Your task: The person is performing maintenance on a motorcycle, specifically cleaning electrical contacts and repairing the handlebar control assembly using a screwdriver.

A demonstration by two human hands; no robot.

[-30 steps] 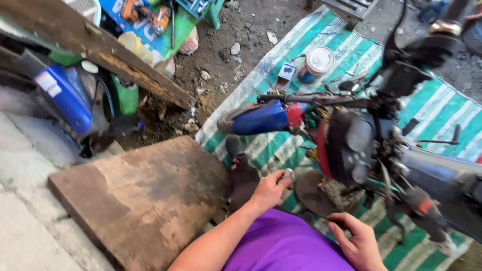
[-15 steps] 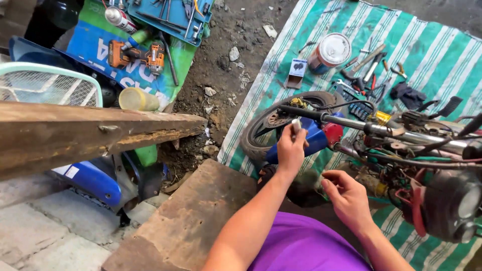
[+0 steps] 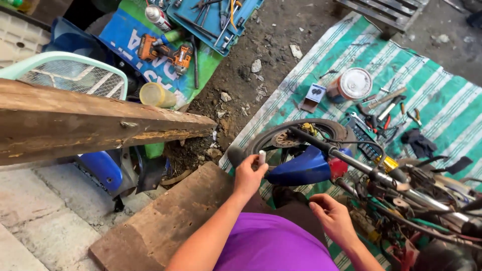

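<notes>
My left hand is raised beside the front wheel of a stripped small motorbike and pinches a small white cylinder between its fingertips. A dark round grip end sits just left of that hand. The blue front fender lies just to its right. My right hand hovers lower, near the bike's frame and wiring. Its fingers are curled with thumb and forefinger close together. Whether it holds something small is unclear.
A long worn wooden beam crosses the left side, and a wooden board lies below it. On the striped mat are a white tin and several hand tools. Beyond are a blue tool tray, an orange drill and a yellow cup.
The view has tilted and shifted. My left hand moved left from the blue fender toward the dark grip end, still pinching the white piece. My right hand stayed low near the frame.
</notes>
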